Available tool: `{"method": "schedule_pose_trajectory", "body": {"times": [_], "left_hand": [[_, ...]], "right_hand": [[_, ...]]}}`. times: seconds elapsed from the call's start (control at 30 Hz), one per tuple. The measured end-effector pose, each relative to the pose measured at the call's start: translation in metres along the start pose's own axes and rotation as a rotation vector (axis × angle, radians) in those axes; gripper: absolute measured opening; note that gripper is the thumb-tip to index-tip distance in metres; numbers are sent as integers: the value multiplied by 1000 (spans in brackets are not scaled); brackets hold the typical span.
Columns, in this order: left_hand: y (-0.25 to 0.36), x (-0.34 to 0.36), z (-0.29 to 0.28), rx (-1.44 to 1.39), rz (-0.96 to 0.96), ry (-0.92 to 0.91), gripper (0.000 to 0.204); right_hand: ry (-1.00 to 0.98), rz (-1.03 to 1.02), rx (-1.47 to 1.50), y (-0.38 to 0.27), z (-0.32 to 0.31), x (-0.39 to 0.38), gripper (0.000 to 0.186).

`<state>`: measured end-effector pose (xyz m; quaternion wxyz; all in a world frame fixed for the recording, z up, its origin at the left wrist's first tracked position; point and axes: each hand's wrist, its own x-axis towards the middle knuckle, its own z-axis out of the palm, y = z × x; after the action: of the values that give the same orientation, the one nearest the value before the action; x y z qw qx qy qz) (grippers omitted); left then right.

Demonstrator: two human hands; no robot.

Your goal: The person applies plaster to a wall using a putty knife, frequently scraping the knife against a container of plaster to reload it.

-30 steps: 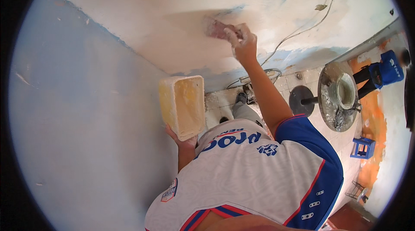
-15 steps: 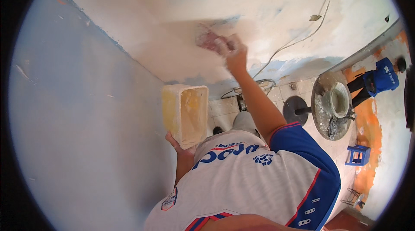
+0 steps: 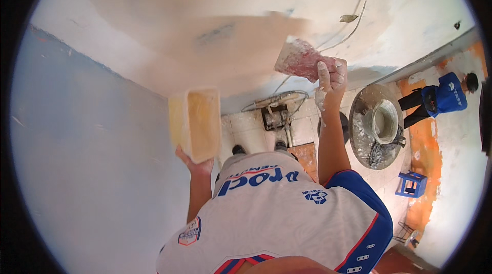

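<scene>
My right hand [image 3: 330, 76], smeared with white plaster, grips a wide putty knife [image 3: 298, 59] whose blade is pressed against the cream-coloured wall [image 3: 205, 33]. My left hand [image 3: 195, 164] holds up a rectangular yellowish plastic tub [image 3: 197, 123] by its lower end, its open side facing right. The tub sits left of the putty knife, close to the wall. Below both arms I see my white shirt with blue and red trim [image 3: 277, 217].
A blue-painted wall [image 3: 82, 161] fills the left. On the tiled floor stand a round metal basin with a bucket [image 3: 378, 125], a small machine [image 3: 275, 117], a blue stool [image 3: 411, 184]. Another person in blue [image 3: 441, 97] stands at far right. Cables [image 3: 359, 7] hang on the wall.
My right hand has carried the putty knife rightwards along the wall, away from the freshly smoothed patch. The tub in my left hand stays held up, and the view has shifted.
</scene>
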<state>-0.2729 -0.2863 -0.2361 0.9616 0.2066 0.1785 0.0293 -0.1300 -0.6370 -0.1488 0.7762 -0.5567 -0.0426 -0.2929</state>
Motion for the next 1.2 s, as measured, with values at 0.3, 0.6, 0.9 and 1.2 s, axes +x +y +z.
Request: {"method": "schedule_pose_trajectory", "body": {"times": [0.3, 0.6, 0.9, 1.2], "left_hand": [[-128, 16, 108, -87, -165, 70, 62], [-186, 9, 146, -37, -174, 2, 67], [-215, 2, 172, -82, -107, 47, 67], [-215, -11, 172, -21, 109, -37, 68]], "right_hand": [[-309, -324, -408, -40, -75, -6, 14], [-1027, -803, -854, -46, -144, 14, 26], [-1021, -816, -934, -75, -212, 58, 26], [-704, -728, -600, -74, -185, 45, 27]]}}
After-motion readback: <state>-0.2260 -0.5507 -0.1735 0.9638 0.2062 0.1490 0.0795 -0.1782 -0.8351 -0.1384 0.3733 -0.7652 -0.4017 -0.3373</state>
